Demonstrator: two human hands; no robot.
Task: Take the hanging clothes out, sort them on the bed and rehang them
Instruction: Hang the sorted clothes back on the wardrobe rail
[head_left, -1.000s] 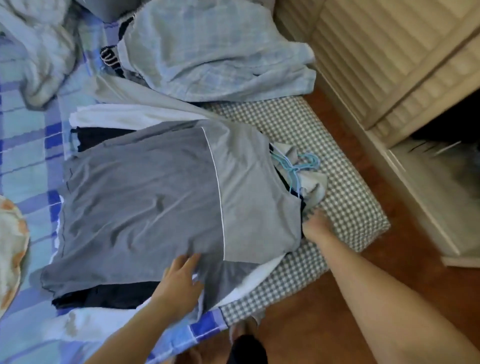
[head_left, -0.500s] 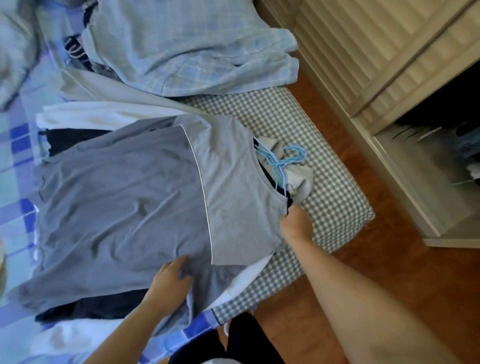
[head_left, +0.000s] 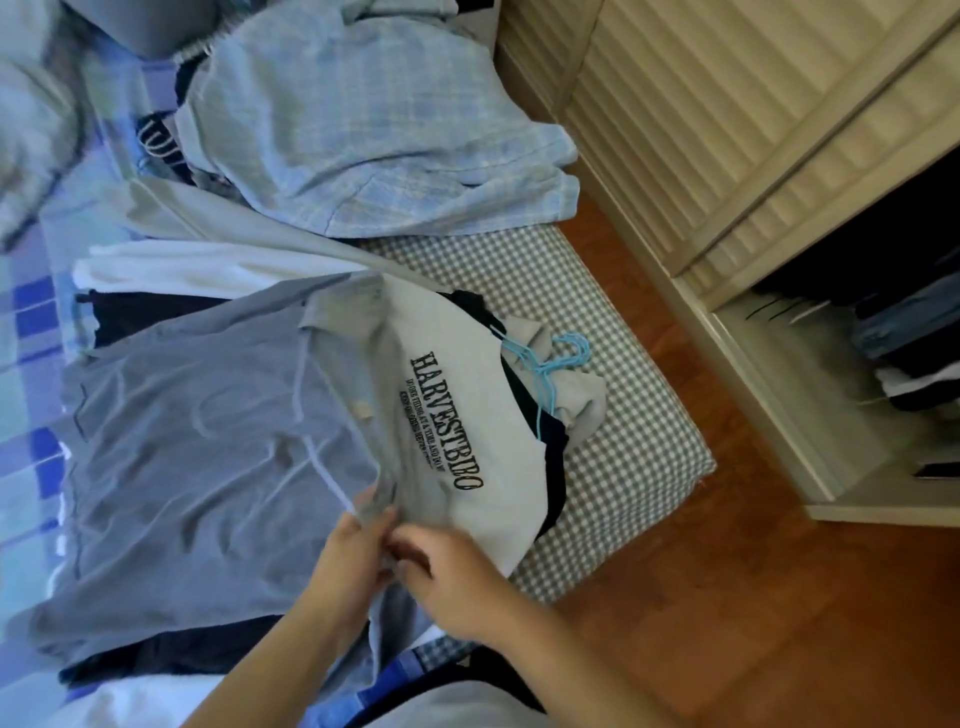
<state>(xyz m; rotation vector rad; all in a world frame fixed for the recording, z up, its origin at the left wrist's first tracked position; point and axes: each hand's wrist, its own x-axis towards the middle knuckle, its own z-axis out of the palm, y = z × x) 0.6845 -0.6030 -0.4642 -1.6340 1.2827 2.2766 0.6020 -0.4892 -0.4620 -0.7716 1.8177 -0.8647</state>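
Observation:
A stack of shirts lies on the bed. On top is a grey shirt (head_left: 208, 457) with its upper part folded back. That uncovers a light grey shirt (head_left: 467, 415) printed with black letters. My left hand (head_left: 348, 561) and my right hand (head_left: 452, 582) meet at the folded grey edge near the bed's front, and both pinch the cloth. Blue hangers (head_left: 556, 358) stick out of the stack's collar end on the right. White and dark garments show at the stack's edges.
A light blue checked shirt (head_left: 374, 135) lies further back on the bed. The green-checked mattress (head_left: 634, 415) ends at a wooden floor (head_left: 727, 597). An open wardrobe (head_left: 857, 364) with louvred doors and folded clothes stands to the right.
The grey shirt's top part has been turned back, exposing the lettered shirt. My right hand left the collar end and came to the front edge beside my left hand.

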